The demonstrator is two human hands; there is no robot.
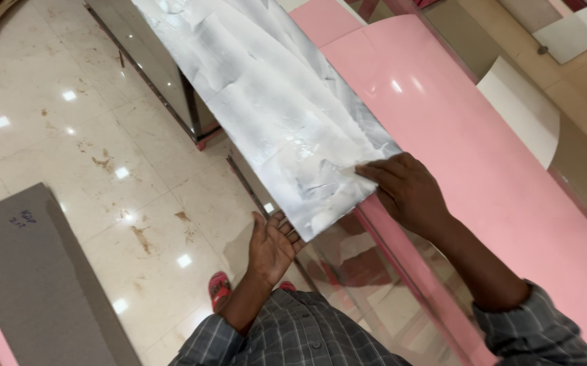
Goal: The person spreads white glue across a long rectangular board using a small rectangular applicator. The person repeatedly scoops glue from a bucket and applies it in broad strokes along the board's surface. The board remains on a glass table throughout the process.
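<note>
A long panel [266, 88] smeared with white-grey paste slants from the top middle down to the centre. My left hand [273, 245] lies flat under its near corner, fingers spread against the edge. Pressing on the panel's near right edge, my right hand [407, 193] has its fingertips on the wet paste. A pink laminate sheet [483, 163] lies right beside and partly beneath the panel, bowing upward.
A glass panel [361, 285] lies below the hands. A grey board [36, 271] leans at the lower left on the glossy tiled floor [70, 135]. A white sheet [520, 108] and wooden boards lie at the upper right. A red sandal [219, 288] shows by my feet.
</note>
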